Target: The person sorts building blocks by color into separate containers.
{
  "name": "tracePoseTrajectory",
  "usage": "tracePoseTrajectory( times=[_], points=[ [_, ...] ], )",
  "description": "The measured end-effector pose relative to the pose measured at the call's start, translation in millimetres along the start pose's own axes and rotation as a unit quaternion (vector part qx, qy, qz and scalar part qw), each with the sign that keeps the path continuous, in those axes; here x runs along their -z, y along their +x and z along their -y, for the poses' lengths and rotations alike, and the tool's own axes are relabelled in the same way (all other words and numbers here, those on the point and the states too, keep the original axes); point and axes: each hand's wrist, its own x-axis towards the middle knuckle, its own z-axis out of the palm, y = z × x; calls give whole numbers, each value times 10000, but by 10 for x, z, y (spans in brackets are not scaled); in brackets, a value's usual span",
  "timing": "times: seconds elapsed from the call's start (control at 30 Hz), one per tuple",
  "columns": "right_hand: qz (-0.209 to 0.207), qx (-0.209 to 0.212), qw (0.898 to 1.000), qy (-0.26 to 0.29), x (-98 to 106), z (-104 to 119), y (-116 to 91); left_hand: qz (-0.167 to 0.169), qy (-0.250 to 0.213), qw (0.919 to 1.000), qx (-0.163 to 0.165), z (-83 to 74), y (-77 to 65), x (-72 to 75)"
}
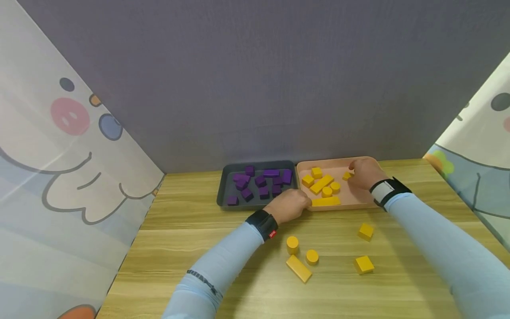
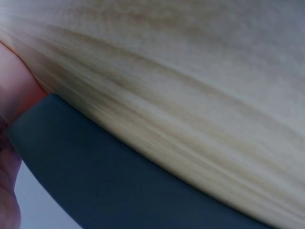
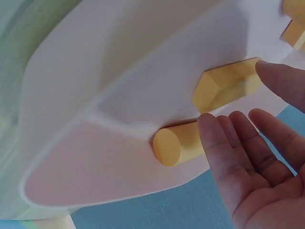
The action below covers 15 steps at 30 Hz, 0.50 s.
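My left hand (image 1: 289, 206) is at the near corner where the two trays meet, with curled fingers gripping the rim of the pink tray (image 1: 358, 205). In the left wrist view its fingers show only at the edge, beside the dark grey tray (image 2: 119, 176). My right hand (image 1: 364, 172) reaches into the pink tray. In the right wrist view its thumb and fingers are spread apart around a yellow block (image 3: 228, 86), the thumb tip at one end of it. A yellow cylinder (image 3: 174, 143) lies beside the fingertips. Several other yellow blocks (image 1: 322, 184) lie in the tray's left part.
Several purple blocks (image 1: 260, 180) lie in the dark grey tray. On the wooden table (image 1: 179, 257) in front are two yellow cylinders (image 1: 292, 245), a yellow rectangular block (image 1: 299, 268) and two yellow cubes (image 1: 364, 264). A grey wall (image 1: 259, 88) rises behind the trays.
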Motion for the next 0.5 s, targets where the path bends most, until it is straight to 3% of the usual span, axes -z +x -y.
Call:
tracePoseTrajectory(
  times=[0.27, 0.37, 0.5],
  points=[
    [-218, 284, 9992, -164, 114, 94, -117, 21, -19, 10000, -20, 0, 0, -14],
    [-576, 700, 9951, -396, 163, 211, -256, -6, -49, 10000, -43, 9, 1, -24],
    [-1220, 1393, 9803, -684, 213, 411, -503, -56, -43, 10000, -58, 24, -1, -37]
  ],
)
